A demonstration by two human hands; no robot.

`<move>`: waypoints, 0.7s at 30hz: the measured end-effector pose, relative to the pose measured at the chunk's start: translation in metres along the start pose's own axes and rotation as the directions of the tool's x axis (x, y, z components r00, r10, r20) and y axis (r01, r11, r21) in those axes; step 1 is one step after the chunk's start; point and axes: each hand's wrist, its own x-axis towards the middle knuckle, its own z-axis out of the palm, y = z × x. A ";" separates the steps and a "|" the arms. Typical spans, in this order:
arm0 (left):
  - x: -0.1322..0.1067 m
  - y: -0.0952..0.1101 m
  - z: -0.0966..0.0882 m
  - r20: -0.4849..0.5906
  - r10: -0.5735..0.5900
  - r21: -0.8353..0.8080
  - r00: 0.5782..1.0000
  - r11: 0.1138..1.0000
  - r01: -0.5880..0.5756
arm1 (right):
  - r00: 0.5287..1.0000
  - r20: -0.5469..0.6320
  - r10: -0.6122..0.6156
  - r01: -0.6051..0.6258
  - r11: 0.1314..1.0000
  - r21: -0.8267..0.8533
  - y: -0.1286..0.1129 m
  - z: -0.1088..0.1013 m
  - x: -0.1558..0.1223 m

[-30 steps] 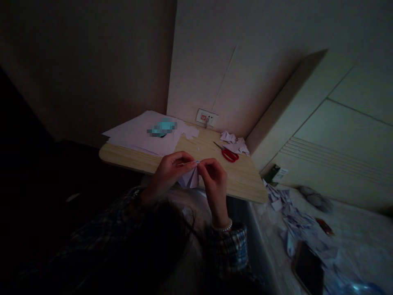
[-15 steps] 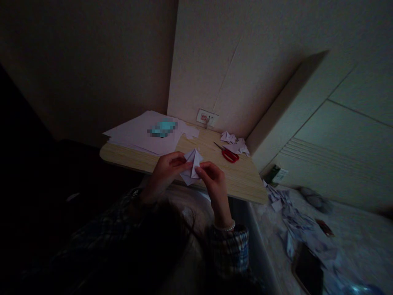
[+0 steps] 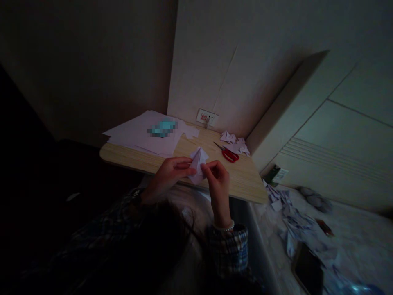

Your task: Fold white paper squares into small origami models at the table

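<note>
Both hands hold a small folded white paper piece [image 3: 198,160] just above the near edge of a light wooden table [image 3: 242,176]. My left hand [image 3: 170,174] pinches its left side with fingers closed. My right hand [image 3: 217,179], a bead bracelet at the wrist, pinches its right lower side. The paper's pointed tip stands up between the two hands.
A stack of white sheets [image 3: 144,133] lies at the table's far left, red-handled scissors [image 3: 229,154] and several folded paper pieces [image 3: 233,142] at the far right. A wall socket [image 3: 206,117] sits behind. Paper scraps [image 3: 296,223] and a dark phone [image 3: 308,268] lie on the bed to the right.
The folded paper has been turned up from hanging below the fingers to standing with its tip upward. Both hands shifted slightly right and stayed closed on it.
</note>
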 end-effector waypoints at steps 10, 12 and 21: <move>-0.004 0.004 0.001 0.005 0.046 0.052 0.999 0.998 -0.046 | 0.997 0.071 -0.012 0.015 0.999 -0.034 -0.003 0.005 -0.003; -0.004 0.005 0.001 -0.018 0.070 0.054 0.997 0.996 -0.069 | 0.994 0.112 -0.002 0.005 1.000 -0.029 0.000 0.005 -0.002; -0.002 -0.005 0.002 0.081 0.104 0.057 0.991 0.992 -0.109 | 0.998 0.065 -0.001 0.005 0.998 -0.067 -0.001 0.005 -0.003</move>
